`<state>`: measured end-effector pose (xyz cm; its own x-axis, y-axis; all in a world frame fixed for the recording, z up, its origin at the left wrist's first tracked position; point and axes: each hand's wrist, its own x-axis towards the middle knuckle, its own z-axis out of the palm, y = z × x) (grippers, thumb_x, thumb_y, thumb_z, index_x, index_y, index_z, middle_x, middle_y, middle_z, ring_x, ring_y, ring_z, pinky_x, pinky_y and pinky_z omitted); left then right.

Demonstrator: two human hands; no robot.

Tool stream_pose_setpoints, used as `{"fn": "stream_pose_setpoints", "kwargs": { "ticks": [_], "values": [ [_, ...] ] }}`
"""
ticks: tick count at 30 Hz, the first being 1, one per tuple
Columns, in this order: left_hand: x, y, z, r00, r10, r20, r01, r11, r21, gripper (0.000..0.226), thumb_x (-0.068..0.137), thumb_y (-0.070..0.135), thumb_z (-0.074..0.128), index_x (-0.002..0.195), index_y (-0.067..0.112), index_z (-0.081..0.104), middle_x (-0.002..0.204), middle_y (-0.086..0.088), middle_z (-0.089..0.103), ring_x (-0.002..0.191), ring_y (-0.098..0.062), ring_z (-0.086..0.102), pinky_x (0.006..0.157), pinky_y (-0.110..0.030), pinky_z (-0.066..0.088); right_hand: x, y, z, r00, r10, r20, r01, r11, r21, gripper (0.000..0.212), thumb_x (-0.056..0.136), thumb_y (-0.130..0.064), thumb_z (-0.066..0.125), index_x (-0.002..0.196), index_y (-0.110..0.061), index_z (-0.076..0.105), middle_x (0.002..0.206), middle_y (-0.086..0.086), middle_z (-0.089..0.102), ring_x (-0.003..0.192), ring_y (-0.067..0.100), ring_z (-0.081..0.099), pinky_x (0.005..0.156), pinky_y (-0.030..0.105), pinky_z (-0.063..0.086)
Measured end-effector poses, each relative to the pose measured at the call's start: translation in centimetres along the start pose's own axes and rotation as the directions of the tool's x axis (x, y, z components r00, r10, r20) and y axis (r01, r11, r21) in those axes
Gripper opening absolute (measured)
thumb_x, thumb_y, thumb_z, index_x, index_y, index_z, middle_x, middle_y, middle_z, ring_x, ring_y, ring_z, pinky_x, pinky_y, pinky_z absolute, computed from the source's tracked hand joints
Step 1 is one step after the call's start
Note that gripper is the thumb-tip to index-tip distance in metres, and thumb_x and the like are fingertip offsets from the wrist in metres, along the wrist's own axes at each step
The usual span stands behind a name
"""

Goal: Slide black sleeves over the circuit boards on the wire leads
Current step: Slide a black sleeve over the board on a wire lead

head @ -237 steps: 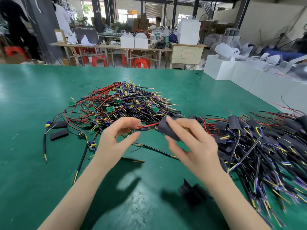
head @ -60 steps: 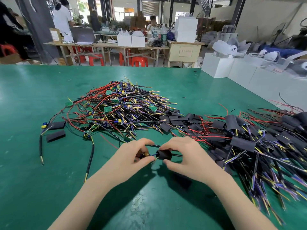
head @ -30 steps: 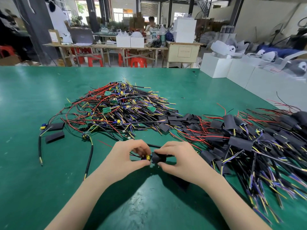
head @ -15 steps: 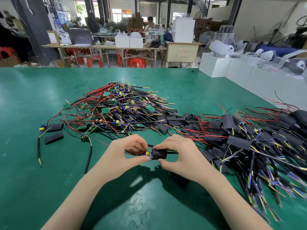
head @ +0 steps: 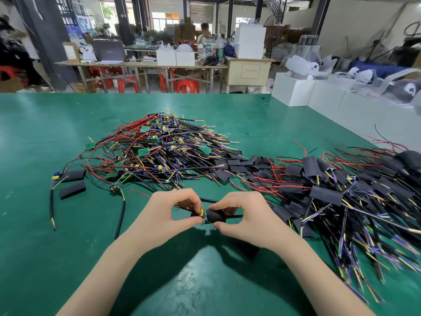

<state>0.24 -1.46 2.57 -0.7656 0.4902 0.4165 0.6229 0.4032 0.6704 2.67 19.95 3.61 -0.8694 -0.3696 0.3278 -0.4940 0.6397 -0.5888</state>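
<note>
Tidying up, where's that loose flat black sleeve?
Head view, far left on the green table: the flat black sleeve lies beside a sleeved black lead.

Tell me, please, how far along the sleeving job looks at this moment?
Done: a large pile of sleeved leads lies at the right. In hand: the left hand pinches a board's end while the right hand holds a black sleeve partly over it; a yellow component still shows. Left: the heap of bare boards and loose sleeves.
</note>
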Motion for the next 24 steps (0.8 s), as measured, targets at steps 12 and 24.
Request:
{"fn": "stream_pose_setpoints", "kwargs": {
  "ticks": [12,24],
  "values": [
    [-0.08,-0.33,-0.02,0.986,-0.164,0.009,0.163,0.969,-0.184,0.017,0.077,0.01,0.08,0.085,0.019,0.068,0.08,0.004,0.071,0.073,-0.01,0.067,0.076,-0.02,0.051,0.09,-0.1,-0.25,0.996,-0.089,-0.014,0.088,0.996,-0.014,0.029,0.069,-0.01,0.077,0.097,-0.016,0.075,0.085,-0.002,0.068,0.073,0.008,0.058,0.074,0.026,0.049],
    [-0.21,-0.17,-0.48,0.986,-0.13,0.104,0.146,0.974,-0.172,0.036,0.075,0.0,0.08,0.104,0.019,0.072,0.099,0.009,0.073,0.09,-0.013,0.069,0.086,-0.019,0.051,0.05,-0.21,-0.02,0.999,-0.035,-0.03,0.036,0.999,0.017,0.029,0.068,-0.013,0.077,0.096,-0.024,0.076,0.079,-0.007,0.067,0.069,0.007,0.058,0.068,0.02,0.047]
  ]
}}
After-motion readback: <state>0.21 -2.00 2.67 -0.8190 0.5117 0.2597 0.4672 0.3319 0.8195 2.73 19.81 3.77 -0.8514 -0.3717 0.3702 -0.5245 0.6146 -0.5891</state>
